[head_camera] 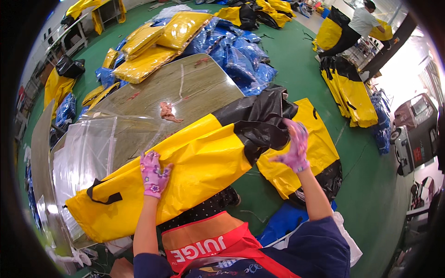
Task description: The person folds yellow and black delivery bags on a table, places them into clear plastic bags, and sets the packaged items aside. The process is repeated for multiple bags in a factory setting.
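A long yellow tarpaulin bag [205,149] with a crumpled black end [264,121] lies slantwise across the front of a table [208,83]. My left hand [154,173], in a pink flowered glove, rests flat on its yellow part with the fingers spread. A black strap loop [104,194] shows near the bag's left end. My right hand [295,147], gloved alike and slightly blurred, is just beside the black end, thumb and fingers apart. Whether its fingertips touch the black material I cannot tell. Clear plastic sleeves [87,149] lie on the table's left side, partly under the bag.
Plastic-wrapped yellow packs [149,62] and blue packs [240,59] are heaped beyond the table. Another yellow bag [313,132] lies on the green floor at right. Folded yellow-black bags [351,90] lie farther off, near a person [363,22]. A reddish cloth scrap [168,112] is on the table.
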A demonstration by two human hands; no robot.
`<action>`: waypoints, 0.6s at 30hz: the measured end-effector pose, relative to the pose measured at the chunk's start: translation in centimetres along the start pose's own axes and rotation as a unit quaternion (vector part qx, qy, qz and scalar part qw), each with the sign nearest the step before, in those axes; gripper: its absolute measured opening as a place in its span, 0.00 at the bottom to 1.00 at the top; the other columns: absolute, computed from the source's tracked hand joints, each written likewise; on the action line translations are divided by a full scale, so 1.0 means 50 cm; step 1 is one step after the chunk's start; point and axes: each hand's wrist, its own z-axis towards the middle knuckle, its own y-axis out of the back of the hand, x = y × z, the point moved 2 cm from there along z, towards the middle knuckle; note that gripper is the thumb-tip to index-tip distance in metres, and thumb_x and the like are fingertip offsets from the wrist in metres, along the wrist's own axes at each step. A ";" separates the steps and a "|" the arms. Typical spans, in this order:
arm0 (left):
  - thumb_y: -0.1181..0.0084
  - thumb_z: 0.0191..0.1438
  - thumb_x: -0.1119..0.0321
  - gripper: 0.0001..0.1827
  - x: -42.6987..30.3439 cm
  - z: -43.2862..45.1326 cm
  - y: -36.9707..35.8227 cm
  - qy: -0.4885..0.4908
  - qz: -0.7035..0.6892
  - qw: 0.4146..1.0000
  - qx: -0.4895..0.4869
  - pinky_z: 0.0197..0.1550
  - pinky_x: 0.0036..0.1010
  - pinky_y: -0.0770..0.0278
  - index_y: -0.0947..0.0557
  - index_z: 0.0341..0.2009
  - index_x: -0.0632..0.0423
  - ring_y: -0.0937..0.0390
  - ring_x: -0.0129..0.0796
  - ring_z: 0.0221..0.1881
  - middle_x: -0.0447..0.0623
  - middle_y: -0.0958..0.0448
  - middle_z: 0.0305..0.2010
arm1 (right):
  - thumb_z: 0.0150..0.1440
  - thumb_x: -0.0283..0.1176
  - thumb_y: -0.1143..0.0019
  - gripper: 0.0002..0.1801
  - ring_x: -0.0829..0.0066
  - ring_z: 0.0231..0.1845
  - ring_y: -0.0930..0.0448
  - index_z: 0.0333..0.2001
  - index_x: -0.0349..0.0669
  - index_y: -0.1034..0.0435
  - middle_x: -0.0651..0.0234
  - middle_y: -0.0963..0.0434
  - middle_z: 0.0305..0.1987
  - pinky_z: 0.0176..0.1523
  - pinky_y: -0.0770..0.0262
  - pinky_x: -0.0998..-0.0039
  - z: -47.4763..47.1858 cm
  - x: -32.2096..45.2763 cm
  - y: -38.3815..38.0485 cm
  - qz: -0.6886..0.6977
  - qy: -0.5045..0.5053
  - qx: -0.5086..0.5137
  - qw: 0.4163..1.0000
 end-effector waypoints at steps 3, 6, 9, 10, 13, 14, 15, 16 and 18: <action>0.38 0.45 0.64 0.18 -0.008 0.008 -0.029 -0.015 -0.048 0.998 -0.039 0.68 0.48 0.49 0.26 0.40 0.58 0.33 0.52 0.55 0.56 0.27 0.48 | 0.37 0.59 0.32 0.69 0.52 0.73 0.53 0.69 0.35 0.65 0.51 0.58 0.74 0.70 0.51 0.58 -0.184 -0.099 -0.076 -0.129 -0.216 0.050 0.966; 0.45 0.42 0.76 0.15 -0.013 0.017 -0.022 -0.051 -0.072 0.996 -0.026 0.68 0.48 0.47 0.28 0.38 0.57 0.32 0.51 0.56 0.55 0.27 0.47 | 0.46 0.29 0.35 0.50 0.51 0.74 0.56 0.68 0.40 0.56 0.49 0.62 0.74 0.73 0.55 0.63 -0.202 -0.219 -0.207 0.084 -0.210 -0.129 0.966; 0.48 0.41 0.80 0.16 0.044 -0.002 -0.001 -0.072 -0.066 0.995 -0.005 0.68 0.47 0.47 0.28 0.39 0.56 0.32 0.50 0.58 0.54 0.26 0.49 | 0.46 0.10 0.52 0.37 0.57 0.71 0.44 0.62 0.45 0.42 0.54 0.45 0.70 0.69 0.46 0.66 -0.077 -0.229 -0.206 0.165 -0.075 -0.199 0.963; 0.50 0.41 0.81 0.18 0.080 -0.014 0.015 -0.074 -0.075 0.994 -0.002 0.68 0.47 0.46 0.29 0.40 0.55 0.32 0.50 0.58 0.53 0.26 0.50 | 0.44 0.08 0.55 0.36 0.63 0.66 0.38 0.59 0.43 0.38 0.58 0.37 0.65 0.66 0.41 0.69 -0.066 -0.234 -0.194 0.415 -0.167 -0.129 0.885; 0.52 0.46 0.79 0.18 0.176 -0.043 0.065 -0.054 -0.050 0.997 0.022 0.67 0.46 0.44 0.26 0.45 0.55 0.32 0.51 0.58 0.54 0.26 0.50 | 0.37 0.06 0.59 0.31 0.79 0.44 0.23 0.47 0.35 0.28 0.71 0.22 0.39 0.49 0.30 0.80 0.003 -0.178 -0.087 0.431 -0.171 0.127 0.877; 0.54 0.48 0.78 0.18 0.197 -0.052 0.079 -0.031 -0.044 0.998 0.027 0.67 0.45 0.44 0.25 0.46 0.56 0.32 0.52 0.58 0.55 0.26 0.51 | 0.38 0.08 0.56 0.27 0.80 0.39 0.24 0.45 0.35 0.27 0.71 0.22 0.36 0.45 0.30 0.80 0.008 -0.186 -0.070 0.397 -0.160 0.244 0.870; 0.55 0.50 0.78 0.18 0.213 -0.054 0.081 -0.014 -0.042 0.998 0.038 0.67 0.44 0.44 0.25 0.47 0.56 0.32 0.52 0.58 0.55 0.26 0.51 | 0.40 0.10 0.53 0.23 0.82 0.35 0.25 0.43 0.34 0.26 0.71 0.22 0.33 0.40 0.30 0.80 0.003 -0.193 -0.064 0.356 -0.155 0.356 0.850; 0.57 0.54 0.77 0.17 0.216 -0.059 0.078 -0.033 -0.033 0.998 0.035 0.68 0.43 0.45 0.25 0.49 0.57 0.33 0.53 0.59 0.56 0.26 0.52 | 0.50 0.19 0.48 0.07 0.80 0.31 0.24 0.33 0.36 0.24 0.69 0.21 0.29 0.38 0.28 0.75 0.008 -0.175 -0.071 0.397 -0.078 0.273 0.873; 0.56 0.53 0.77 0.18 0.198 -0.048 0.065 -0.021 -0.043 0.998 0.050 0.68 0.42 0.45 0.25 0.49 0.57 0.33 0.53 0.59 0.57 0.27 0.53 | 0.51 0.19 0.49 0.04 0.73 0.25 0.27 0.30 0.37 0.27 0.70 0.25 0.23 0.33 0.30 0.75 -0.071 -0.231 -0.141 0.361 -0.179 0.315 0.859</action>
